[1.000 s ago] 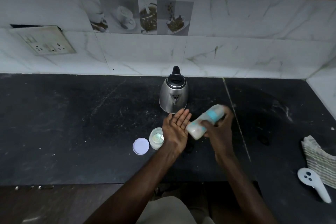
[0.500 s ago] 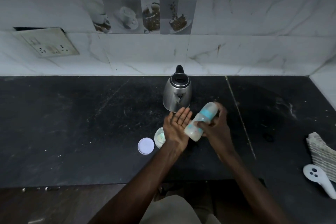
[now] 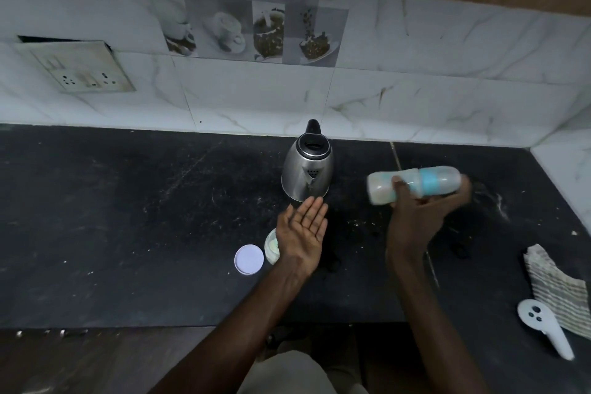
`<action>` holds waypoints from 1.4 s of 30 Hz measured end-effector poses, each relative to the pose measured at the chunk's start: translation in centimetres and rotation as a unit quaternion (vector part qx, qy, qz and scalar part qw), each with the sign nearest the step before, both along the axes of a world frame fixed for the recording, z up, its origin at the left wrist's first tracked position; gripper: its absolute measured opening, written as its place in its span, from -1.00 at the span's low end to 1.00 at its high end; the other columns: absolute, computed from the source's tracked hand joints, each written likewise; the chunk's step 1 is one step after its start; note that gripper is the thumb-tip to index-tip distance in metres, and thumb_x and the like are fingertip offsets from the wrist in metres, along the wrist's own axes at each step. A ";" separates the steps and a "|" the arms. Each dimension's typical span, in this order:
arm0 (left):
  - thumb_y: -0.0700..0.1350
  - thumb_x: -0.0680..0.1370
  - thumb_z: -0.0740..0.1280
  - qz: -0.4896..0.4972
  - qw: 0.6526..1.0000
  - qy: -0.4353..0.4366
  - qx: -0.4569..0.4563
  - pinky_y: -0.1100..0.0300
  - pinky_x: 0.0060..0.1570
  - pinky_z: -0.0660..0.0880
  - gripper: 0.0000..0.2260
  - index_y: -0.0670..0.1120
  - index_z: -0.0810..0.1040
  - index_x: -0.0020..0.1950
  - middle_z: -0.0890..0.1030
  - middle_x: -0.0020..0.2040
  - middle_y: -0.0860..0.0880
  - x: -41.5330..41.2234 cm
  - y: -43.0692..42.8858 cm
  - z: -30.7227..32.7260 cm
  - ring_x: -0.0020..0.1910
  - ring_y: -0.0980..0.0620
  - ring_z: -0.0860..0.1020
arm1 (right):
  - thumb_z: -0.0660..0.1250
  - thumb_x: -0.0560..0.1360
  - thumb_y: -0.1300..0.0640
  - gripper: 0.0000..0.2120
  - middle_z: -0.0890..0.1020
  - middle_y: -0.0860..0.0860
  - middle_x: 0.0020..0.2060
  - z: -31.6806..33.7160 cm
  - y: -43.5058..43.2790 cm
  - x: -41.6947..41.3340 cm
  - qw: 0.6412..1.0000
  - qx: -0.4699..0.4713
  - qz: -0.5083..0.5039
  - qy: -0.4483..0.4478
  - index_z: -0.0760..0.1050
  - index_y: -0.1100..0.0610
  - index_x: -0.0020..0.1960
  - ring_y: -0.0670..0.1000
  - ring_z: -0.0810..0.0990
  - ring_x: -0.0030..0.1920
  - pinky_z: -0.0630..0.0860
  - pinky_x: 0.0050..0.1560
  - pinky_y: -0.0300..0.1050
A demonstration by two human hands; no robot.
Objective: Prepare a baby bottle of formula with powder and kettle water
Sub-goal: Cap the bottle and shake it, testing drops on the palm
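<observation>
My right hand (image 3: 419,217) grips a baby bottle (image 3: 412,184) with a blue collar and clear cap, held on its side above the black counter (image 3: 128,217), milky liquid at its left end. My left hand (image 3: 302,230) is held open, palm up, apart from the bottle and just in front of the steel kettle (image 3: 308,169). The open powder jar (image 3: 271,246) sits partly hidden behind my left wrist, with its white lid (image 3: 248,259) lying to its left.
A striped cloth (image 3: 556,291) and a white controller-like handle (image 3: 543,326) lie at the counter's right front. A switch and socket plate (image 3: 80,70) is on the tiled wall at the left. The counter's front edge runs just below my forearms.
My right hand has swung the bottle away to the right, from against my left palm to a level position apart from it. My left hand stays open, palm up.
</observation>
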State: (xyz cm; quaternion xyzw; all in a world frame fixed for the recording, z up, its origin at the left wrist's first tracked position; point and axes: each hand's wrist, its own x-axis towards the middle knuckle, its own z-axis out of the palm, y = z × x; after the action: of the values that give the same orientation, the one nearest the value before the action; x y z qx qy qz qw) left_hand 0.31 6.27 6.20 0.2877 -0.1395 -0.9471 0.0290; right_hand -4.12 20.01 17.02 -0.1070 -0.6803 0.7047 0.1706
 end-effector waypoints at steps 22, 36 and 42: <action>0.11 0.65 0.15 0.023 1.000 -0.021 -0.002 0.01 0.55 0.30 -0.53 -0.16 0.58 0.39 0.68 0.30 -0.12 0.5 -1.7 0.1 0.36 -0.08 0.59 | 0.59 0.39 -0.06 -0.09 0.62 0.03 0.30 0.4 -2.2 -0.8 0.991 0.123 0.046 -0.025 0.21 0.10 0.59 0.00 0.69 0.19 0.66 0.19 0.01; 0.08 0.65 0.20 0.020 0.999 -0.031 0.030 -0.19 0.55 0.31 -0.53 -0.24 0.58 0.36 0.60 0.37 -0.27 -0.9 -0.2 -0.9 0.44 -0.26 0.50 | 0.63 0.38 0.15 -0.07 0.56 -0.16 0.31 -5.2 -3.1 1.7 0.921 0.257 0.287 -0.067 0.18 -0.17 0.57 -0.13 0.65 0.19 0.63 0.22 -0.03; 0.09 0.68 0.17 0.022 0.998 -0.036 0.041 -0.13 0.51 0.38 -0.51 -0.24 0.55 0.41 0.60 0.37 -0.26 -1.5 0.2 -0.2 0.45 -0.25 0.50 | 0.63 0.39 0.16 -0.07 0.56 -0.29 0.17 -5.5 -2.9 1.1 0.930 0.233 0.276 -0.064 0.16 -0.18 0.55 -0.20 0.68 0.09 0.66 0.15 -0.04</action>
State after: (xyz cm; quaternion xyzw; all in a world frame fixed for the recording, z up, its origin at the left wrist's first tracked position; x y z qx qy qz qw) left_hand -1.18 6.51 6.01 0.3260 -0.0954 -0.9399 0.0332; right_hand -3.02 17.06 11.54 0.0830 -0.8376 0.5372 -0.0543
